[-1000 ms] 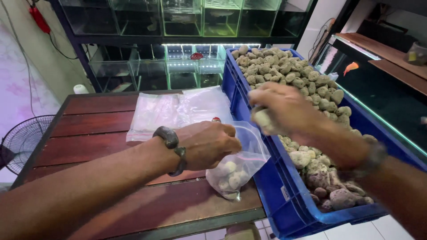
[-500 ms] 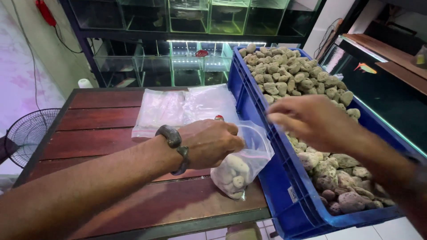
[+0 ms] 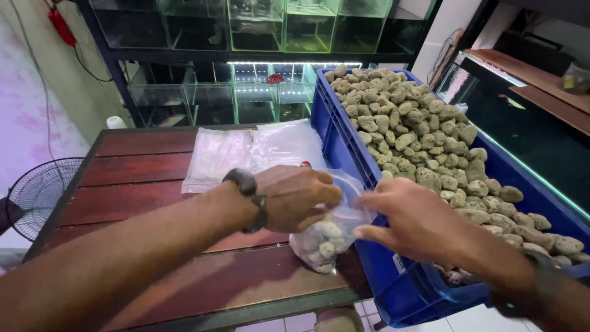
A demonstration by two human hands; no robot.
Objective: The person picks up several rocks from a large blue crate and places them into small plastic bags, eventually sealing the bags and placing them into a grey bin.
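The left hand [image 3: 294, 198], a dark watch [image 3: 249, 187] on its wrist, is curled closed around the upper edge of a clear plastic bag [image 3: 329, 237], its fingers pinching the rim on the near side. The bag hangs below and to the hand's 4 o'clock, over the edge of the wooden tabletop [image 3: 147, 184], partly filled with pale porous stones [image 3: 326, 240]. The right hand [image 3: 418, 221] sits at the bag's 3 o'clock, fingers loosely spread, its fingertips touching the bag's opening; whether it pinches the plastic cannot be told. Just beyond the right hand, from 12 to 3 o'clock, stands a blue plastic crate [image 3: 344, 141] heaped with more grey-beige stones [image 3: 418, 135]. At the left hand's 12 o'clock a stack of empty clear bags [image 3: 252, 150] lies flat on the tabletop. Farther off at 12 o'clock are glass aquarium tanks [image 3: 246, 67], and at 9 o'clock a floor fan [image 3: 37, 197].
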